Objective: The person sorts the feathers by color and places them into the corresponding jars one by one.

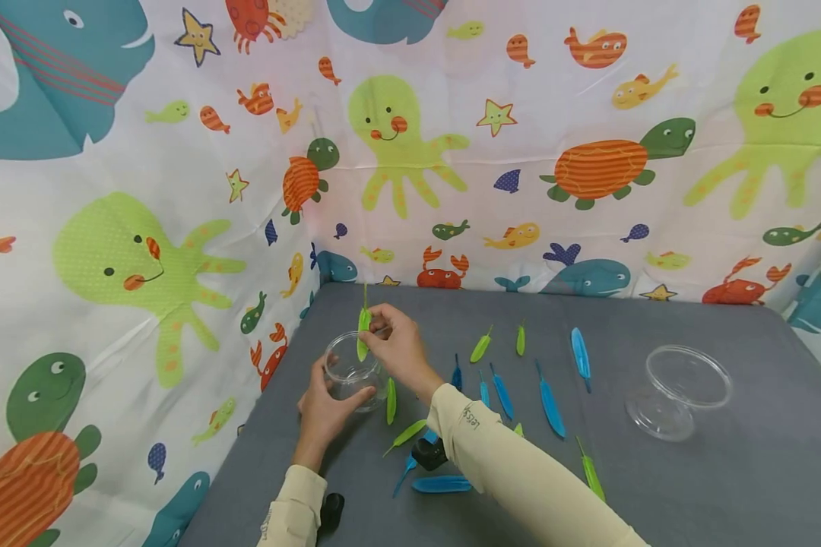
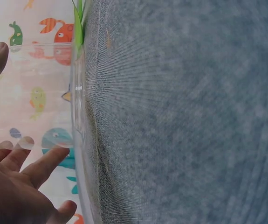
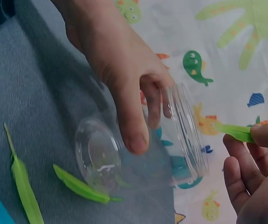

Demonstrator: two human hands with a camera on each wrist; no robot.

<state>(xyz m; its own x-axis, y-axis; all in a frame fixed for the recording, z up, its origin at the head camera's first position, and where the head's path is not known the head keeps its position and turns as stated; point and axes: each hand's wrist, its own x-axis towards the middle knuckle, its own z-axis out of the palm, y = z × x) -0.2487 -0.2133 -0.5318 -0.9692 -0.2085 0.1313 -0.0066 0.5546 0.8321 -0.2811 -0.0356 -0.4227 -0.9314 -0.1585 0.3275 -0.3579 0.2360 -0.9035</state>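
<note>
My left hand (image 1: 328, 410) grips a clear bowl (image 1: 350, 389) at the left of the table, thumb on the near side and fingers round the far side. The right wrist view shows the bowl's round base (image 3: 96, 154) on the grey cloth and its ridged rim (image 3: 187, 135). Between thumb and fingertips my right hand (image 1: 400, 346) pinches a green feather (image 1: 363, 334), its quill pointing up in the head view and its lower end over the bowl's mouth. Beside the bowl lies another green feather (image 1: 391, 401), with one more green feather (image 1: 409, 434) nearer me.
Several blue feathers, such as a long blue feather (image 1: 550, 403), and more green ones, including a green feather (image 1: 481, 347), lie scattered mid-table. A second clear bowl (image 1: 689, 377) with a round foot stands at the right. A sea-animal print curtain (image 1: 438, 175) borders the grey table (image 1: 746, 471).
</note>
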